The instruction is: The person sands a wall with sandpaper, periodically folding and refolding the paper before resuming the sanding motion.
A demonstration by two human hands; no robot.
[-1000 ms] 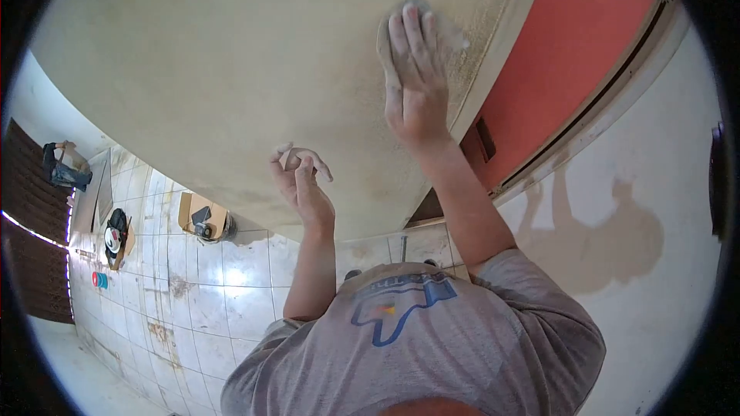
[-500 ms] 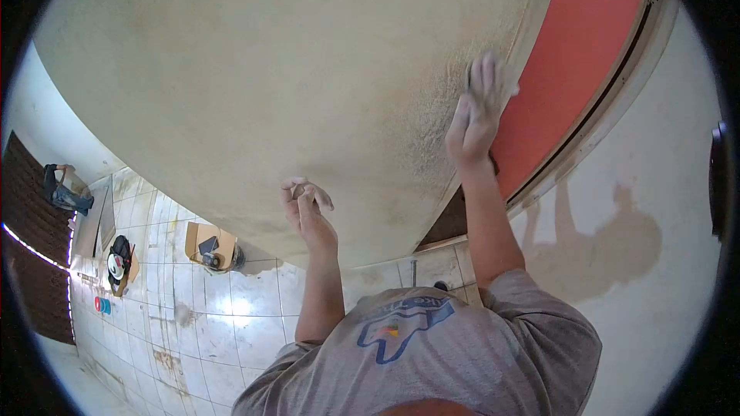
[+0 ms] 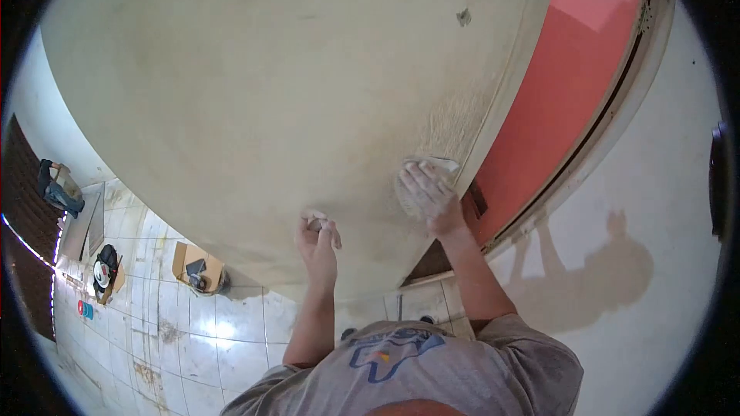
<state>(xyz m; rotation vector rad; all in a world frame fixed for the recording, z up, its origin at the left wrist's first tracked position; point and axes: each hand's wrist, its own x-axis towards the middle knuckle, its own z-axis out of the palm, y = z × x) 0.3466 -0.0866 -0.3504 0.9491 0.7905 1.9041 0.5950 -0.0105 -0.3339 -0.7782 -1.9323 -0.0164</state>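
My right hand [image 3: 426,194] lies flat against the cream wall [image 3: 262,92], pressing a pale sheet of sandpaper [image 3: 438,163] onto it near the wall's right edge, beside the red door [image 3: 566,85]. The wall looks rough and speckled just above the sheet. My left hand [image 3: 317,243] is raised close to the wall lower down, with its fingers curled around a small beige piece [image 3: 314,223]. What that piece is I cannot make out.
The tiled floor [image 3: 193,339] lies below at the left, with cardboard and tools [image 3: 197,271] on it and more gear [image 3: 102,271] farther off. Another person [image 3: 54,189] crouches at the far left. A white wall [image 3: 663,208] with my shadow is at the right.
My right hand has slid the sandpaper from high on the wall down along its right edge to a low spot. My left hand stayed low and closed tighter.
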